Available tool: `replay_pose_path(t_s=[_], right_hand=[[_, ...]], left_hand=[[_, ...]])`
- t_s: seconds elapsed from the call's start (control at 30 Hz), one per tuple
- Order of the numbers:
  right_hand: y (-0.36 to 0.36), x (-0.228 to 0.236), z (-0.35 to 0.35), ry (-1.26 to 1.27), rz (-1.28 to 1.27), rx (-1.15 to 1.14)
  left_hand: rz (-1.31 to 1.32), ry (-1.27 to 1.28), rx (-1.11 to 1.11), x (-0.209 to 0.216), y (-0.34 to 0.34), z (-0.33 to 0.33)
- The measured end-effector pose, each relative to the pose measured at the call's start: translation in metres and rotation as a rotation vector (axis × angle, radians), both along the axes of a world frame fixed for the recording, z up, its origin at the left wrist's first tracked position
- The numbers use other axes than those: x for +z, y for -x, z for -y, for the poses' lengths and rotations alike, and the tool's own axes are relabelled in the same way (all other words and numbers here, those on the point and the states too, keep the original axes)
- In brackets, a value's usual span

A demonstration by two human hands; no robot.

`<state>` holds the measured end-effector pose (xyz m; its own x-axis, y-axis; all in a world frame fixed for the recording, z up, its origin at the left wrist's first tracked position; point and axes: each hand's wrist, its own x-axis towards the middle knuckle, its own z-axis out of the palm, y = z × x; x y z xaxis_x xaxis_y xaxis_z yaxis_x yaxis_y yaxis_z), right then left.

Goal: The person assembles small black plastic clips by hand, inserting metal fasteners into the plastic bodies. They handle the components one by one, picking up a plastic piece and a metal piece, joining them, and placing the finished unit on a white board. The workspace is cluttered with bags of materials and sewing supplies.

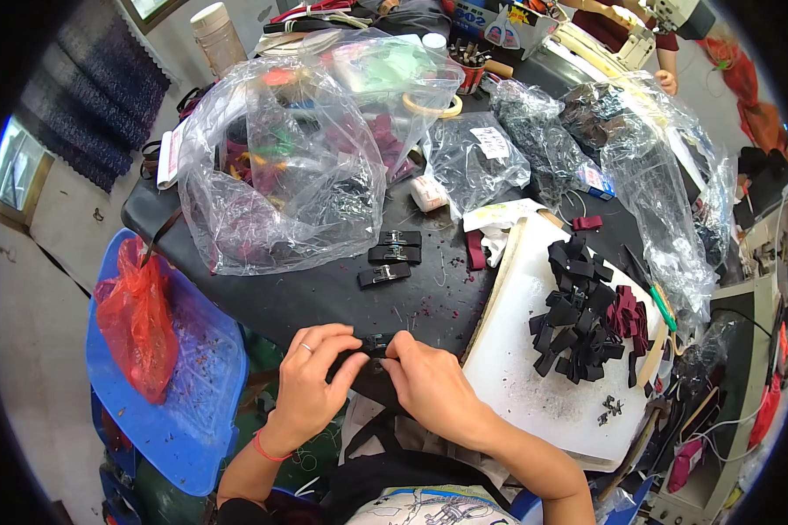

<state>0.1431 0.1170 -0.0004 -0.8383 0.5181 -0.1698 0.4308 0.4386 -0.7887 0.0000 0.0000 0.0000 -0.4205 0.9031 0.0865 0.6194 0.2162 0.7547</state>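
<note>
Ribbon (375,343), a short black one with what looks like metal on it, is between my hands at the near edge of the table (320,293). My right hand (433,389) has thumb and forefinger pinched nearly together on its right end; my left hand (311,385) curls thumb and fingers at the other end, a gap between the tips (whether they grip, I cannot tell). I'd expect it to be light, soft and hard to break, slick only at the metal, so the ends seem best to hold. Just beyond my grip lie three clipped ribbons (397,254), and past them a clear bag (280,175). Right of my grip, a white board (525,398) bears a black heap (573,306), a maroon heap (626,317) and dark bits (608,409). Left of it sits a blue tray (206,376) with a red bag (140,332). Far beyond, to the right, a co-worker's hand (665,81) shows.
</note>
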Motion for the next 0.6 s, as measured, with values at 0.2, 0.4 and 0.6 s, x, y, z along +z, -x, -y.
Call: replay_pose_path(t_s=[0.2, 0.4, 0.6], right_hand=[[-0.001, -0.004, 0.014, -0.512, 0.015, 0.049], [-0.065, 0.042, -0.035, -0.777, 0.093, -0.365], [-0.114, 0.035, -0.049, -0.557, -0.010, -0.521]], left_hand=[[-0.191, -0.208, -0.116, -0.028, -0.013, -0.001], [-0.127, -0.230, -0.168, -0.040, -0.033, -0.005], [-0.048, -0.251, -0.139, -0.014, -0.036, -0.022]])
